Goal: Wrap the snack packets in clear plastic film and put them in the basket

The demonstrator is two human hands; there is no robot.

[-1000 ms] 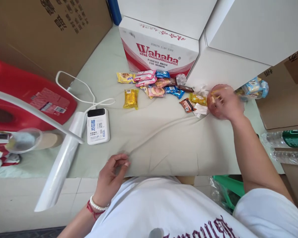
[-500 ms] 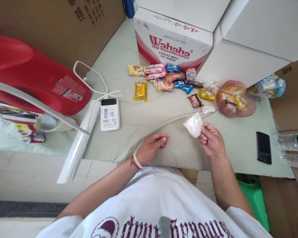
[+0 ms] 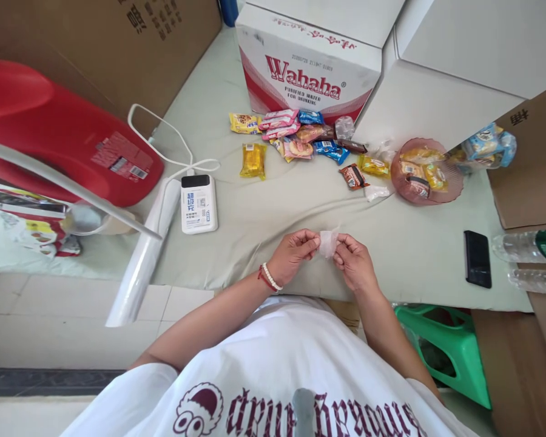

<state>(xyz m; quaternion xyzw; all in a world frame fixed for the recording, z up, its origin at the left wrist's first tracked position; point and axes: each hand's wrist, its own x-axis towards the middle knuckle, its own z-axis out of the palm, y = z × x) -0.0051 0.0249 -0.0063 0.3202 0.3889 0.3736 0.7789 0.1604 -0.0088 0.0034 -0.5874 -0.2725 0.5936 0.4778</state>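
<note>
Between my two hands is a small, thin, whitish plastic bag (image 3: 328,243), held just above the table near its front edge. My left hand (image 3: 295,254) pinches its left side between thumb and fingers. On its right side, the fingertips of my right hand (image 3: 353,262) are closed on it too. A similar crumpled white plastic piece (image 3: 377,193) lies farther back, beside a brown snack packet (image 3: 353,176). To its right stands a pink clear bowl (image 3: 452,193) with several wrapped snacks in it.
Several colourful snack packets (image 3: 279,124) lie before the Wahaba box (image 3: 309,76). A white power bank (image 3: 199,212) with a cable, a plastic film roll (image 3: 141,261) and a red jug (image 3: 64,133) are left. At right are a black phone (image 3: 477,259), bottles and a green stool (image 3: 455,358).
My right hand has moved left with the plastic bag, and my left hand has come to it and taken hold of its other side. The camera view has shifted slightly.
</note>
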